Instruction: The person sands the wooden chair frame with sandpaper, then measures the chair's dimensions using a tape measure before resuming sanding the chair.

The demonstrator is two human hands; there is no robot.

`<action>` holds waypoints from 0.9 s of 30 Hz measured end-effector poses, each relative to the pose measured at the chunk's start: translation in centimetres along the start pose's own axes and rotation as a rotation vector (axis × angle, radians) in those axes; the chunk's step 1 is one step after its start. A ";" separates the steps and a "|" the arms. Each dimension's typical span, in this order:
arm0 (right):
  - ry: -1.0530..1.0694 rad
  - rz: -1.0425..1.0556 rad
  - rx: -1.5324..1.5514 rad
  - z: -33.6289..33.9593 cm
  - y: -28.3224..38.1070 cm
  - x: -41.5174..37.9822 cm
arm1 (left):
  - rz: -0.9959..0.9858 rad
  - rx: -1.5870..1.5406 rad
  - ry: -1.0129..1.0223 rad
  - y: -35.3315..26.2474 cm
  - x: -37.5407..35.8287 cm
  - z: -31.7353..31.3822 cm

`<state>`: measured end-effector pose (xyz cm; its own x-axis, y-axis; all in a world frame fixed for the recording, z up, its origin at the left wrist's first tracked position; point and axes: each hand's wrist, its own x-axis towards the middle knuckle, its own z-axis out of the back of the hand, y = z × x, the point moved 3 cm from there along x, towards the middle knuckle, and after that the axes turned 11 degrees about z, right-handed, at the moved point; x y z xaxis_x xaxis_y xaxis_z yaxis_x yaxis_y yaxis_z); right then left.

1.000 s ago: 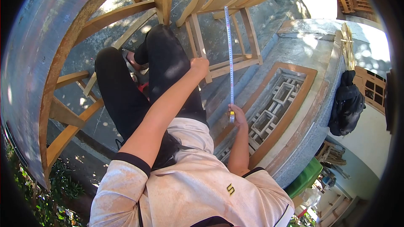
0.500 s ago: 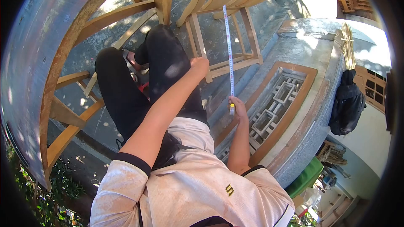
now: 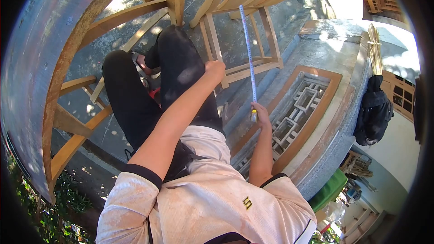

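My left hand [image 3: 215, 71] is closed round the lower part of a front leg of a wooden chair [image 3: 254, 68]. The chair is pale, unpainted wood, and its slatted back or seat curves away at the top of the view. My right hand [image 3: 262, 116] grips a tape measure [image 3: 254, 114] with a yellow patch on its case. Its white blade [image 3: 247, 45] is drawn out in a long line, up to the edge of the chair's slats. How the blade's far end is fixed there is too small to make out.
A large curved wooden piece [image 3: 68, 49] on legs fills the left side. To the right runs a low concrete wall [image 3: 332, 56] with a framed lattice opening [image 3: 298, 104]. A dark bag [image 3: 374, 108] and a straw broom [image 3: 374, 49] are beyond it. Concrete floor lies below.
My right hand has shifted a little to the right with the tape case, so the blade now slants more. The left hand stays on the chair leg.
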<state>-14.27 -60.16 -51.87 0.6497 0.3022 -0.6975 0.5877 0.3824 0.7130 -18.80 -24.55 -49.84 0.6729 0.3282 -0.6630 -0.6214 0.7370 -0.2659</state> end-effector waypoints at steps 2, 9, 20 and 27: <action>0.010 -0.006 -0.023 -0.2 0.7 -0.1 | -0.001 0.014 0.004 0.0 0.0 0.0; -0.034 -0.005 0.019 1.7 0.2 1.0 | 0.004 0.029 0.011 -0.1 -0.3 0.5; 0.012 0.027 -0.039 5.0 -1.1 3.4 | -0.021 -0.007 -0.024 0.2 -0.5 0.4; -0.005 0.006 -0.029 5.8 -0.4 2.0 | -0.009 0.028 -0.002 0.1 -0.4 0.3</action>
<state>-10.41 -64.74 -53.18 0.6559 0.2999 -0.6928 0.5696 0.4056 0.7148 -19.01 -24.42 -49.39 0.6789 0.3225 -0.6596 -0.6042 0.7559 -0.2523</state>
